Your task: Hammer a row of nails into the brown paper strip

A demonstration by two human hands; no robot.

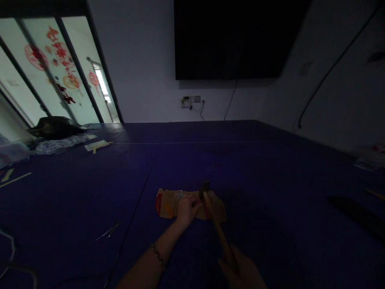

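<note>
The left hand rests on a flattened piece of cardboard, its fingers bent, with thumb and fingertips close together. Whether something small is pinched between them is too dark to tell. The cardboard lies flat on the dark blue surface, part of it under this hand and part showing on either side, so the hand's weight probably keeps it from sliding. A bracelet sits well back on the left forearm, away from the fingertips.

The right hand is closed around the wooden handle of a hammer, low down and nearer the body. That grip leaves much of the handle free, which likely gives reach and swing while keeping the right hand apart from the left. The hammer's dark head is over the cardboard, just beside the left fingertips; whether it touches the cardboard cannot be told. Such closeness calls for a careful, steady hold.

To the left of the left hand, some thin metal pieces lie crossed on the surface, apart from the cardboard. Farther out on that side is a white cord. Well to the right of the right hand lies a long dark object, too dim to identify.
</note>
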